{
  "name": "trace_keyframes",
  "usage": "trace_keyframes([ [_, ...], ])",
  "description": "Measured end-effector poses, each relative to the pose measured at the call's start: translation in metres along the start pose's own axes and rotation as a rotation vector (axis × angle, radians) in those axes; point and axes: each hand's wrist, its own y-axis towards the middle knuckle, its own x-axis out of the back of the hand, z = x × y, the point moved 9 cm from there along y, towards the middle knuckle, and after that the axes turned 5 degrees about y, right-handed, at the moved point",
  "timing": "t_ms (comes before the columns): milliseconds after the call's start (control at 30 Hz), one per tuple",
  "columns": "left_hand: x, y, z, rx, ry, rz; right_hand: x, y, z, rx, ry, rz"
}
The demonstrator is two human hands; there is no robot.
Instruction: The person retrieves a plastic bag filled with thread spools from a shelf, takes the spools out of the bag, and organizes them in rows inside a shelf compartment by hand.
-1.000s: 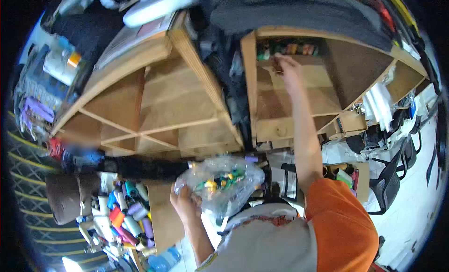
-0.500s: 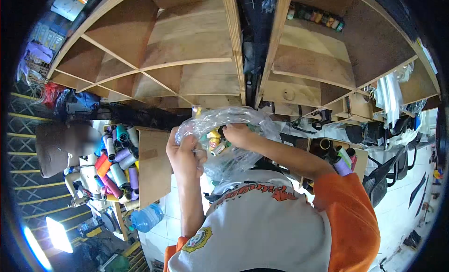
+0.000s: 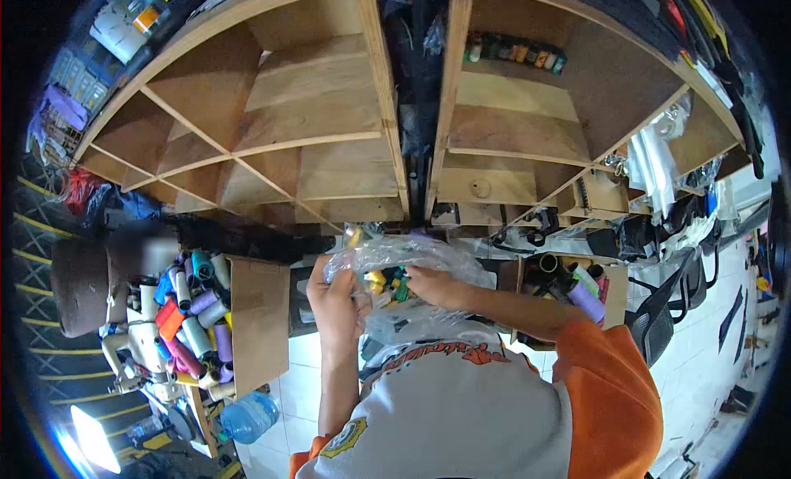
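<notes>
A clear plastic bag [image 3: 412,252] is in front of my chest, its mouth facing up toward me. My left hand [image 3: 336,304] is closed on the left edge of the bag. Inside lie several small yellow and green items that look like thread spools [image 3: 386,288]. My right hand [image 3: 435,288] reaches into the bag from the right with its fingers curled beside the green pieces. The fingertips are partly hidden, so what they pinch does not show clearly.
At left, a cardboard box [image 3: 259,326] stands beside many coloured thread cones [image 3: 196,314]. A blue water jug [image 3: 250,416] is on the floor below. Another box at right holds cones [image 3: 583,298]. Wooden shelves [image 3: 329,162] rise ahead, with small spools [image 3: 515,52] in one compartment. A black chair [image 3: 659,314] stands right.
The view has tilted and shifted, so the shelves sit lower and further left. My right hand has moved down, deeper into the bag, and green pieces now show by its fingers.
</notes>
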Motion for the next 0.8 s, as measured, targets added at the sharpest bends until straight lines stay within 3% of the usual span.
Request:
trace_keyframes([
  [100,0.005,0.003,-0.002,-0.006,-0.007,-0.025,0.009,-0.008,0.023,0.103,0.048,0.058],
  [133,0.007,0.004,-0.003,-0.037,0.000,-0.019,0.007,-0.015,0.037,0.130,-0.245,0.236],
  [233,-0.002,0.004,-0.003,0.001,-0.013,-0.022,0.018,-0.016,0.029,-0.088,-0.197,0.118],
  [333,-0.017,0.005,0.006,-0.020,-0.011,0.042,0.013,-0.005,0.012,-0.027,-0.235,-0.003],
  [433,-0.021,0.009,0.005,0.007,-0.002,0.008,-0.028,0.015,-0.016,0.285,-0.835,0.095],
  [500,-0.020,0.014,0.006,0.016,-0.015,0.008,0.001,-0.006,0.011,0.184,-0.499,0.073],
  [567,-0.021,0.018,0.004,0.014,-0.009,0.020,0.016,-0.013,0.026,0.175,-0.378,0.065],
  [633,-0.018,0.021,0.004,0.017,0.010,0.008,0.023,-0.011,0.033,0.255,-0.480,0.081],
  [733,-0.019,0.028,0.000,0.014,0.035,-0.001,0.062,-0.026,0.067,0.104,-0.190,0.223],
  [800,-0.019,0.031,-0.001,0.012,0.043,-0.014,0.100,-0.046,0.103,0.184,-0.042,0.173],
])
